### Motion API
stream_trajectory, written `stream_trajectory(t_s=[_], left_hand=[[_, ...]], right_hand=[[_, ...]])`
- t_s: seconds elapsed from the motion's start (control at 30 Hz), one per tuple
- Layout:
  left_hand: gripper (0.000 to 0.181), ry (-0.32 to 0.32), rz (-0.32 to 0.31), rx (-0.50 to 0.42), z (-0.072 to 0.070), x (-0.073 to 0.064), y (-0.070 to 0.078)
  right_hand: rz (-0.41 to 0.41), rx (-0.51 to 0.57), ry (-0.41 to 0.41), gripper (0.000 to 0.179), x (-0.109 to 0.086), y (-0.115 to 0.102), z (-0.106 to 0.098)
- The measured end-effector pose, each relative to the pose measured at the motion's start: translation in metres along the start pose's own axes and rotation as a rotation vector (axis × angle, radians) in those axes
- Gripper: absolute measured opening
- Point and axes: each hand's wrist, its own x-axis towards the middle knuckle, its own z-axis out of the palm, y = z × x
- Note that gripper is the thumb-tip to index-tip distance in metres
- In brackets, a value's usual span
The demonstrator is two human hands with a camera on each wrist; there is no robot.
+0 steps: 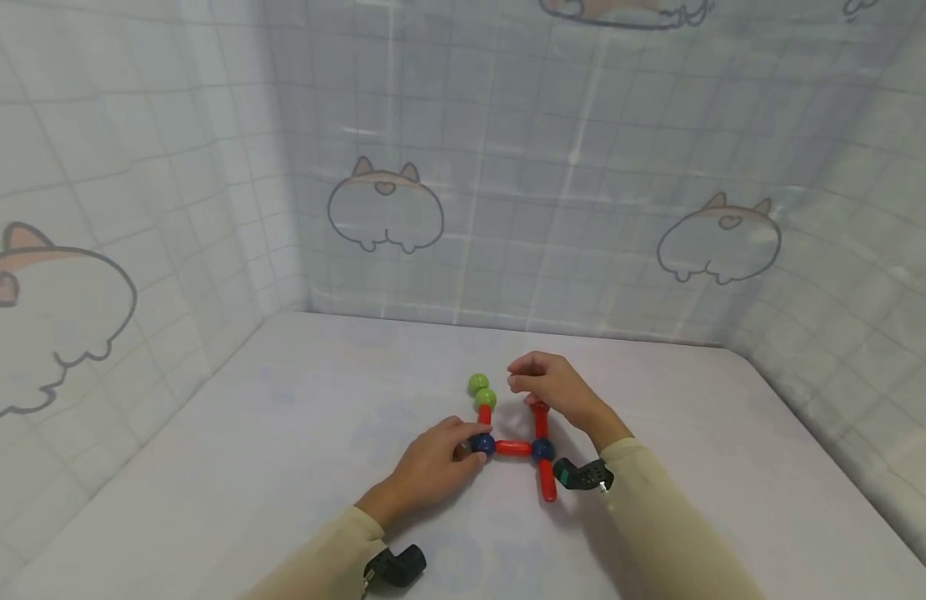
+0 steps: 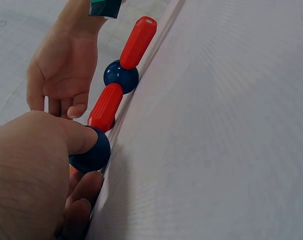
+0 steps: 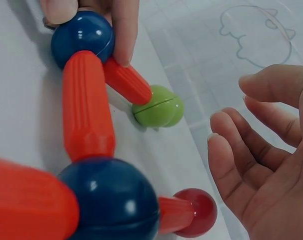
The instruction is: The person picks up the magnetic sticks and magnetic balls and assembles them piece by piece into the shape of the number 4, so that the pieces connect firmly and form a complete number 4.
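Note:
Balls and red rods are joined into one piece on the table. My left hand [image 1: 432, 462] pinches its left blue ball [image 2: 94, 154] between thumb and fingers. From that ball a red rod [image 3: 127, 81] leads to a green ball [image 1: 486, 400], with a second green ball [image 1: 478, 383] touching it. Another red rod [image 1: 513, 448] links to the right blue ball [image 1: 542, 451]. This one also bears a near rod [image 1: 548, 482] and a far rod tipped by a red ball [image 3: 196, 212]. My right hand [image 1: 556, 387], fingers loosely bent and holding nothing, hovers beside the red ball.
A white table [image 1: 245, 467] lies under the piece. Pale gridded curtains [image 1: 523, 183] printed with cartoon animals hang at the back and both sides. Dark straps [image 1: 583, 475] sit at both wrists over light sleeves.

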Motion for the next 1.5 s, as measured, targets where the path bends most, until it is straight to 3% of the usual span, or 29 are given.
stream_trajectory(t_s=[0.57,1.1,1.5], left_hand=[[0.039,-0.011,0.008,0.004,-0.004,0.001,-0.004],[0.039,-0.024,0.011,-0.008,-0.006,0.001,-0.003],[0.038,-0.006,0.034,-0.006,-0.006,0.001,-0.005]], right_hand=[[0.082,-0.012,0.033,0.037,0.023,-0.007,0.015],[0.125,-0.132,0.017,0.034,0.04,-0.005,0.026],[0.092,-0.205,-0.019,0.03,0.05,-0.008,0.041]])
